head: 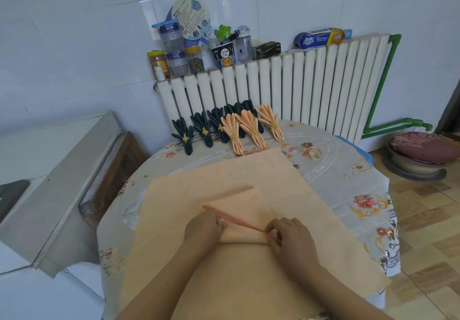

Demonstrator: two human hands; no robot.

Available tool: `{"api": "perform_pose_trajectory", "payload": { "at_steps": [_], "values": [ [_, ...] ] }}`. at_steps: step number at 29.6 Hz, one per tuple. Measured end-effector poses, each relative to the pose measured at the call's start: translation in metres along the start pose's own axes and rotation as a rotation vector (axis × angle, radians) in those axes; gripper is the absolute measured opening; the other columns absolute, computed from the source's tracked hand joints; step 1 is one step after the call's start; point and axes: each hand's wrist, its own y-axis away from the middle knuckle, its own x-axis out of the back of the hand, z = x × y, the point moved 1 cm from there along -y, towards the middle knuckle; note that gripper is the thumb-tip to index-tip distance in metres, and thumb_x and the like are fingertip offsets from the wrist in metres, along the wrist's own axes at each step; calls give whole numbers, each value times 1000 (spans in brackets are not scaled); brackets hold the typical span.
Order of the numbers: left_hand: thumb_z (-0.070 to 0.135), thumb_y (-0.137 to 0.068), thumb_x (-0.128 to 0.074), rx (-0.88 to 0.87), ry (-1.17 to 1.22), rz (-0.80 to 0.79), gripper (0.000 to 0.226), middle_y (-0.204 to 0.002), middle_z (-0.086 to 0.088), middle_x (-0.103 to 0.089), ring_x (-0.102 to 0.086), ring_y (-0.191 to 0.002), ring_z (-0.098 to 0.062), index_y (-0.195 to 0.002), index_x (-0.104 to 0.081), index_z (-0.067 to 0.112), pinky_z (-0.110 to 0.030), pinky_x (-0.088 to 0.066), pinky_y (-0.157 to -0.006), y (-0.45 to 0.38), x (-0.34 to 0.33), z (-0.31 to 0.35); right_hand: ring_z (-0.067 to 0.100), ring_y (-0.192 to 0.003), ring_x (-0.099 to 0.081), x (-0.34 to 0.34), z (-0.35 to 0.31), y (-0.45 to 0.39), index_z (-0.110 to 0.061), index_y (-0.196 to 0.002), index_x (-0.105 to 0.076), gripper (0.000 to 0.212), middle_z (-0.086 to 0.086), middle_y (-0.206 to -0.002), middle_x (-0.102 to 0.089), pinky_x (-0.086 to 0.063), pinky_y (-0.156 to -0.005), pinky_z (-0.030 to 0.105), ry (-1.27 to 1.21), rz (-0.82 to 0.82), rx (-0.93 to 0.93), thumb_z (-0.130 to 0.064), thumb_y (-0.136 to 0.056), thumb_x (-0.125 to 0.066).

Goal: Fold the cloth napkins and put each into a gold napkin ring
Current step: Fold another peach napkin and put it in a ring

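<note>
So I've got the peach napkin [224,195] spread over the round table [361,182], and everything below is placed relative to it. At its near middle my left hand [202,227] and right hand [290,237] each pinch an end of a thin raised pleat [234,218], fingers curled round the cloth, so this looks like the first accordion fold of this one, with most of the cloth still flat. Just past the napkin's far right corner sit a few loose gold rings [314,152]. Beyond the far edge, the finished row: three peach fans [249,130] and a bunch of dark ones [204,130], all ringed, can't count the dark ones exactly. I'd guess well past halfway: this napkin needs pleating and ringing, maybe a couple more after, judging by the spare rings.
</note>
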Motion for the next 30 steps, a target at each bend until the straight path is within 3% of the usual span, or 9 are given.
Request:
{"api": "perform_pose_trajectory", "payload": {
  "at_steps": [2, 8, 11, 13, 16, 19, 24, 28, 30],
  "values": [
    [45, -94, -45, 34, -69, 47, 27, -111, 1, -62, -54, -107, -21, -103, -53, 21, -33, -36, -86, -1, -9, -1, 15, -55, -50, -2, 1, -3, -32, -65, -62, 24, -16, -56, -40, -38, -48, 25, 22, 7, 28, -17, -57, -79],
    [55, -85, -54, 32, -179, 41, 37, -112, 4, -57, -50, -112, -20, -103, -49, 23, -36, -30, -92, -9, 4, -2, 14, -57, -54, -5, -2, -1, -30, -58, -62, 6, -13, -59, -54, -43, -46, 23, 105, 51, 103, -26, -58, -65],
    [40, -80, -64, -171, -173, 50, 34, -117, 3, -48, -41, -117, -19, -107, -50, 24, -33, -25, -95, -26, 23, 18, 15, -57, -55, -9, -2, -2, -28, -57, -62, 7, -13, -60, -55, -45, -46, 25, 87, 68, 114, -25, -58, -68],
    [26, -85, -63, -415, -70, -57, 31, -127, 5, -44, -34, -124, -16, -114, -53, 26, -32, -22, -100, -37, 28, 45, 15, -56, -54, -8, -3, -3, -28, -56, -63, 4, -13, -58, -55, -44, -45, 25, 88, 74, 107, -26, -58, -65],
    [6, -89, -53, -691, -204, -250, 39, -137, 6, -41, -30, -129, -15, -122, -53, 27, -34, -21, -103, -51, 22, 88, 14, -55, -53, -9, -4, -3, -29, -53, -63, 5, -14, -55, -53, -41, -44, 23, 102, 78, 85, -27, -57, -62],
    [7, -88, -53, -791, -444, -375, 35, -128, 2, -46, -39, -121, -18, -118, -53, 25, -34, -24, -98, -68, 8, 118, 15, -54, -51, -11, -1, -2, -29, -53, -64, 6, -15, -56, -53, -39, -44, 23, 72, 72, 62, -24, -56, -64],
    [24, -91, -57, -808, -704, -527, 21, -112, 3, -61, -54, -102, -19, -111, -54, 24, -33, -28, -95, -84, 1, 133, 12, -51, -50, -7, 0, -6, -32, -51, -64, 8, -16, -54, -53, -31, -46, 17, 60, 54, 39, -24, -50, -65],
    [14, -84, -58, -838, -526, -464, 10, -105, -2, -53, -49, -100, -23, -92, -55, 20, -36, -43, -81, -80, 10, 118, 12, -52, -50, -7, 1, -4, -35, -53, -67, 7, -15, -51, -51, -17, -55, 10, 51, 62, -2, -29, -50, -66],
    [12, -82, -55, -848, -344, -364, 12, -98, 0, -51, -48, -96, -21, -83, -50, 22, -38, -44, -80, -72, 13, 99, 13, -52, -48, -6, 0, -2, -34, -56, -70, 9, -13, -50, -49, -22, -49, 14, 25, 68, -25, -27, -51, -67]
  ]
}}
